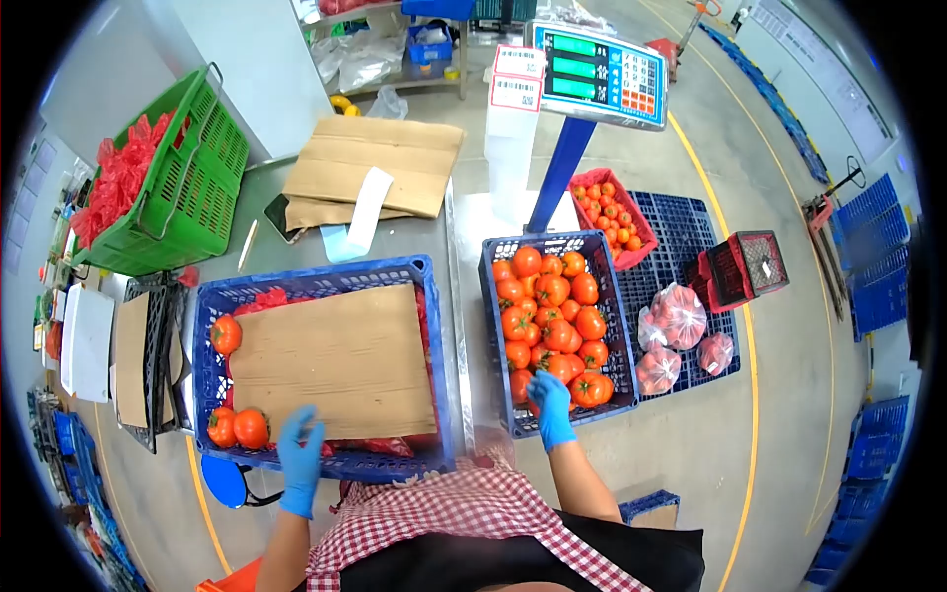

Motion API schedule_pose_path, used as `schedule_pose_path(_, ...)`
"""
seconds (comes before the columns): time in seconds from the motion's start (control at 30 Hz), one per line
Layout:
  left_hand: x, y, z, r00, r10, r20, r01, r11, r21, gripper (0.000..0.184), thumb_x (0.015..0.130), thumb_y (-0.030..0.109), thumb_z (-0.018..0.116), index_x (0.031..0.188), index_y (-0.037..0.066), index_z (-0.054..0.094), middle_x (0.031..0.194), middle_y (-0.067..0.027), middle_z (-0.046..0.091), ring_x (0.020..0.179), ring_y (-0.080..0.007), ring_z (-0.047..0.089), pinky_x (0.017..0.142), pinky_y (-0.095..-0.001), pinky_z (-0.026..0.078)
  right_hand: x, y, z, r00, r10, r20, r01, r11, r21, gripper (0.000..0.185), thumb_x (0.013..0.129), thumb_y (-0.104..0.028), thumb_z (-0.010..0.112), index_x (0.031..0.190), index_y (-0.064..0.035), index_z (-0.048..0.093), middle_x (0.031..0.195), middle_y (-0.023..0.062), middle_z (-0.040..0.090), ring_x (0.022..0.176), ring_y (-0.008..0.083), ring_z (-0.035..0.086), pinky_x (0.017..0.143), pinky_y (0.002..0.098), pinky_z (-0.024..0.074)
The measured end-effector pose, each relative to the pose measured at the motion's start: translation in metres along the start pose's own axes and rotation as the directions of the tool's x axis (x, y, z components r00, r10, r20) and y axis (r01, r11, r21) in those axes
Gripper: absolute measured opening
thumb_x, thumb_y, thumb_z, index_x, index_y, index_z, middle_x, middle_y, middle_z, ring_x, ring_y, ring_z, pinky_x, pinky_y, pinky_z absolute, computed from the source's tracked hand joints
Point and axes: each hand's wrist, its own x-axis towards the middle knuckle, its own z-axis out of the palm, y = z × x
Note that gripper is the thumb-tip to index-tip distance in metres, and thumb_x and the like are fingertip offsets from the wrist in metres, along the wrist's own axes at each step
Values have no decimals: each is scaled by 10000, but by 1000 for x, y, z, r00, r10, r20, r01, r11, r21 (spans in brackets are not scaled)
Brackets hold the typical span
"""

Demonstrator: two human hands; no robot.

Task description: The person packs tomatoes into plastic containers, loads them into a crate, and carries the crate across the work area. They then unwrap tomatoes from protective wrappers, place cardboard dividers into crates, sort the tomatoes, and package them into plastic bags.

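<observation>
My left hand, in a blue glove, hovers at the near edge of a blue crate, fingers apart and nothing in them. A cardboard sheet covers most of this crate, over red plastic. Beside the sheet lie a tomato at the far left and two more, including this tomato, nearest my left hand. My right hand, also gloved, reaches over the near edge of a dark blue crate full of red tomatoes. Its slightly bent fingers are at the nearest tomatoes, not visibly closed round one.
A scale display rises on a post behind the tomato crate. Cardboard pieces lie beyond the left crate, near a green crate with red bags. On the right, a floor pallet bears bagged produce and a red crate.
</observation>
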Motion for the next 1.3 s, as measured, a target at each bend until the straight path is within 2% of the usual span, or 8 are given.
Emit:
schedule_pose_path(0.2, 56, -57, -90, 966, -50, -254, 228, 629, 743, 819, 674, 312, 719, 1363, 116, 322, 1331, -224, 336, 1229, -428, 293, 977, -512, 289, -40, -5, -1, 999, -25, -31, 24, 999, -31, 225, 838, -112, 526, 1040, -27, 576, 868, 92, 636, 720, 188, 611, 644, 292, 499)
schedule_pose_path(0.3, 71, -88, -116, 912, -409, 15, 314, 723, 615, 720, 689, 545, 629, 1234, 91, 503, 1279, -167, 440, 1217, -414, 314, 979, -564, 235, -50, -11, 22, 996, -82, -26, 82, 997, -6, 246, 828, -103, 533, 1055, -18, 572, 865, 96, 633, 700, 181, 608, 635, 274, 492)
schedule_pose_path(0.47, 48, -74, -111, 937, -97, 335, -178, 694, 698, 690, 641, 594, 642, 1091, 73, 599, 1134, -138, 575, 1108, -373, 454, 985, -583, 192, -86, -30, 77, 931, -348, 109, 357, 931, -79, 196, 810, -55, 541, 984, -1, 612, 848, 70, 627, 732, 148, 595, 668, 245, 475)
schedule_pose_path(0.63, 45, -89, -104, 882, 393, 259, -433, 893, 122, 406, 776, 330, 643, 1068, 53, 587, 1062, -122, 586, 1011, -279, 525, 907, -377, 385, -143, -51, 152, 743, -604, 287, 668, 689, -280, 169, 854, -16, 504, 990, 17, 599, 938, 70, 605, 810, 138, 566, 738, 246, 466)
schedule_pose_path(0.8, 55, -75, -163, 987, 92, -130, -110, 985, -134, 270, 802, 162, 621, 1045, 47, 601, 1026, -99, 607, 941, -217, 572, 836, -319, 443, -167, -48, 199, 690, -517, 507, 710, 621, -332, 197, 865, -12, 477, 1033, 36, 569, 991, 80, 594, 896, 143, 554, 811, 254, 445)
schedule_pose_path(1.0, 90, -217, -243, 784, -229, -577, -2, 928, -372, 307, 812, 131, 608, 1101, 34, 585, 1059, -109, 608, 953, -188, 584, 843, -298, 447, -194, -17, 249, 645, -428, 633, 763, 401, -507, 189, 856, -14, 515, 1026, 34, 581, 979, 73, 601, 901, 134, 550, 797, 246, 432)
schedule_pose_path(1.17, 109, -355, -296, 637, -201, -744, 374, 925, 70, 446, 762, 199, 645, 1160, 30, 538, 1142, -177, 537, 1048, -296, 522, 904, -382, 415, -221, 6, 280, 491, -269, 829, 849, -68, -525, 216, 798, 9, 555, 1011, 8, 589, 979, 130, 583, 864, 226, 574, 795, 304, 443)
schedule_pose_path(1.3, 134, -398, -348, 592, -237, -770, 652, 702, 286, 626, 726, 307, 664, 1273, 95, 444, 1306, -190, 389, 1187, -387, 371, 948, -433, 375, -241, 14, 296, 536, -222, 815, 820, -92, -564, 225, 778, 21, 556, 1001, 4, 588, 938, 139, 584, 834, 254, 575, 760, 322, 453)
